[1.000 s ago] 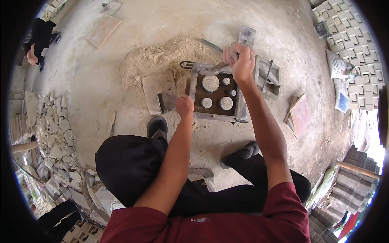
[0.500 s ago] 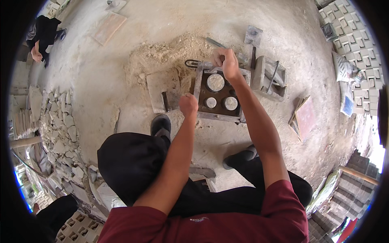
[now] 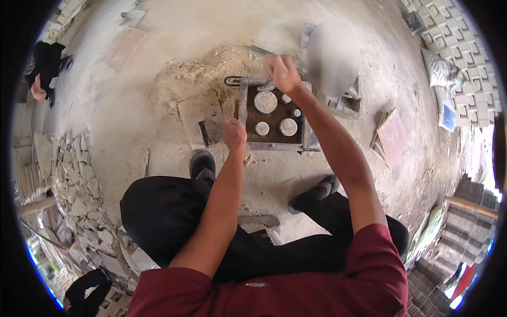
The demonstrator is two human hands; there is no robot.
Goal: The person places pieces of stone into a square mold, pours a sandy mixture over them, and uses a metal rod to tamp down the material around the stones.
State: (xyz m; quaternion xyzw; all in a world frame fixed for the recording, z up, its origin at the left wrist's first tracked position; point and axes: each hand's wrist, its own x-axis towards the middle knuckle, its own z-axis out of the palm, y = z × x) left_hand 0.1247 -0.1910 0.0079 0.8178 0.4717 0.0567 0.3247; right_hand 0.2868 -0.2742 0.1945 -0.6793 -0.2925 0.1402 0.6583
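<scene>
A square box mould [image 3: 244,103] with a metal frame lies on the ground before me, brown inside. Several pale round discs of different sizes stand in it, the largest disc [image 3: 265,102] toward the far left. My left hand [image 3: 234,133] is closed in a fist at the frame's left side; what it grips is hidden. Over the far rim, my right hand [image 3: 283,73] is closed, with a grey metal piece [image 3: 268,85] showing below its fingers; its kind is unclear. Left of the box, a dark-handled trowel [image 3: 207,133] rests on a flat square board [image 3: 195,113].
Loose sandy material [image 3: 185,74] is heaped beyond the board. A blurred grey oval partly covers a rectangular trough [image 3: 348,107] at right. Leaning boards [image 3: 391,138] stand farther right, broken stones [image 3: 76,179] lie left. A person [image 3: 45,68] is at far left, another [image 3: 87,293] at lower left.
The view has shifted, so the box sits farther left. My right hand is slightly farther over the far rim, and smaller discs show beside its forearm. The blurred oval has appeared over the trough.
</scene>
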